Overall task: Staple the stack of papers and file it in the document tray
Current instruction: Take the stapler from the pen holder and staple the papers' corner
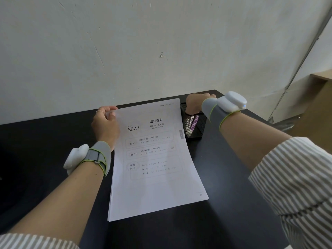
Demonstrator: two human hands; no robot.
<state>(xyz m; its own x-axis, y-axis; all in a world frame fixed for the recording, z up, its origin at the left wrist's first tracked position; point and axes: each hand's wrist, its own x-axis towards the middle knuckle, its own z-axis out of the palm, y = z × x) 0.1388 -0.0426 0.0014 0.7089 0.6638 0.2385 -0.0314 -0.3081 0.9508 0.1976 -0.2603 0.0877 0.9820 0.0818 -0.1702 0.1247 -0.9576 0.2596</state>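
On the black table (45, 141), the left hand (105, 125) pinches the top-left corner of the stack of papers (154, 159), fingers closed on the sheets; a white device on a grey band sits on that wrist; the stack, printed with Japanese text, tilts up at its far edge while its near edge rests on the table; just right of it lies the black mesh document tray (195, 123), something pinkish inside; the right hand (195, 103) reaches over the tray's far end, and I cannot tell what its fingers close on.
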